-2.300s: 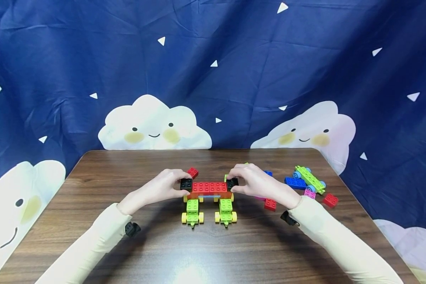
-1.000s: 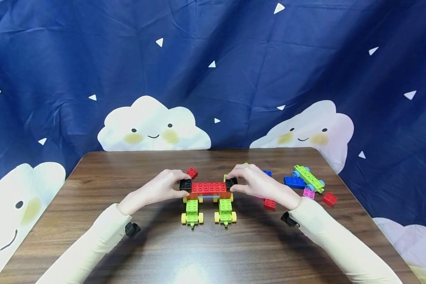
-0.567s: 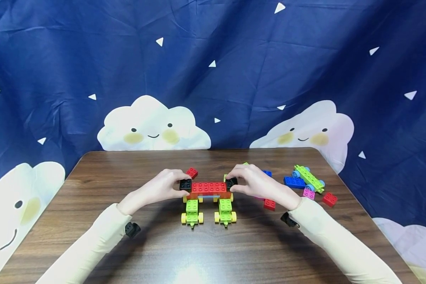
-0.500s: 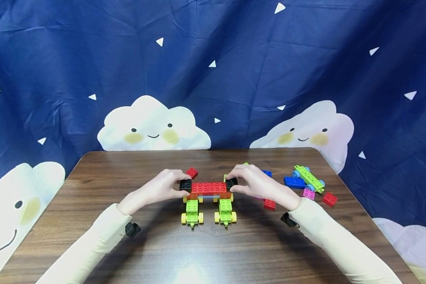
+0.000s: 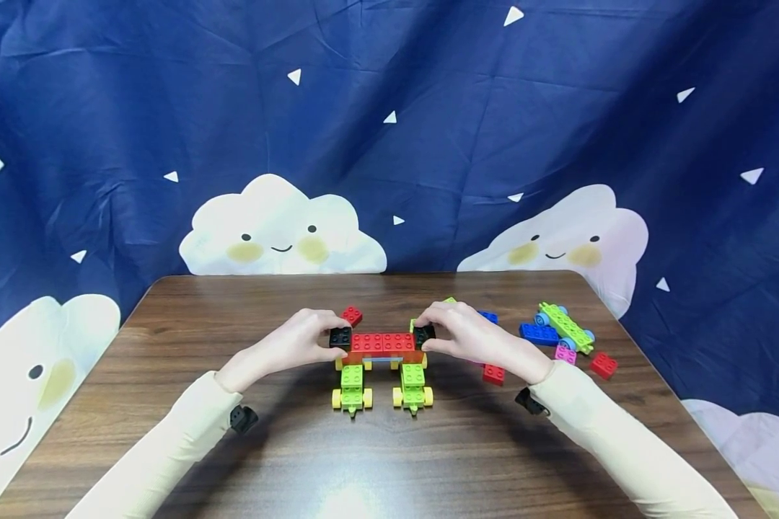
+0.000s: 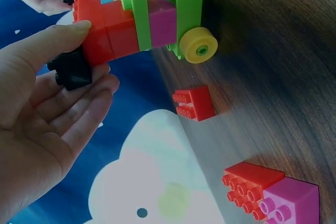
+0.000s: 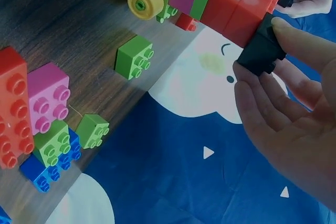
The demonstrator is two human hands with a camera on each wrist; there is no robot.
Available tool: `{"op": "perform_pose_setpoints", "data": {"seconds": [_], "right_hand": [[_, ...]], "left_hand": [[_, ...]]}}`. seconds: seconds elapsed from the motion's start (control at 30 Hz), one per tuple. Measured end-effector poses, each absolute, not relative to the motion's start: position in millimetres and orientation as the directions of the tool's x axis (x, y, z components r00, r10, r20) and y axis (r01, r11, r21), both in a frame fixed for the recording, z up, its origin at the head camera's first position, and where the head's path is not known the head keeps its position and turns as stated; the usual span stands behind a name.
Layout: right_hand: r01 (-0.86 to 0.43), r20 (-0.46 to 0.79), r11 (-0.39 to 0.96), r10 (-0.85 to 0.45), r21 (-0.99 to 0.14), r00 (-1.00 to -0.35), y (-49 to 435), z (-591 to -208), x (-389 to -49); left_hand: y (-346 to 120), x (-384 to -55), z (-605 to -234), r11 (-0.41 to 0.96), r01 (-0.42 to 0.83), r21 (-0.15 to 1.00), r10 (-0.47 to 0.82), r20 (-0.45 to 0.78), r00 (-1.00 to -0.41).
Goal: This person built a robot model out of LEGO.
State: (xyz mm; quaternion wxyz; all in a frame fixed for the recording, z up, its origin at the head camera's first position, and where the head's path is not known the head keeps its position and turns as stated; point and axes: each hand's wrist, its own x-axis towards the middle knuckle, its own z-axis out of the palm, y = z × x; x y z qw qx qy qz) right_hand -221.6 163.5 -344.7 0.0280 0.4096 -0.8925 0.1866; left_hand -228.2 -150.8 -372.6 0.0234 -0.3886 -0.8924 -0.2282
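Note:
A toy built of building bricks stands mid-table in the head view, with red bricks (image 5: 382, 344) across its top and two lime-green wheeled bases (image 5: 352, 393) with yellow wheels below. A black brick sits at each end of the red row. My left hand (image 5: 301, 337) pinches the left black brick (image 6: 77, 72) between thumb and fingers, its thumb tip reaching onto the red brick beside it. My right hand (image 5: 464, 335) grips the right black brick (image 7: 262, 48), thumb above and fingers beneath. A magenta brick (image 6: 161, 19) shows between green parts lower in the toy.
On the right lie a lime-green car base (image 5: 566, 328) with blue wheels, a blue brick (image 5: 537, 334), a pink brick (image 5: 565, 353) and red bricks (image 5: 604, 365). Another red brick (image 5: 353, 315) lies behind the toy. Loose green bricks (image 7: 134, 59) rest near the table's far edge.

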Motion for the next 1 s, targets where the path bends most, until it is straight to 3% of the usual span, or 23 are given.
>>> {"op": "perform_pose_setpoints", "data": {"seconds": [1.0], "right_hand": [[-0.740,0.189,0.587,-0.727,-0.327,-0.660,172.7,-346.1,-220.7]], "left_hand": [[-151.7,-226.0,-375.1,0.608,0.714,0.347,0.681,0.234,-0.693]]}}
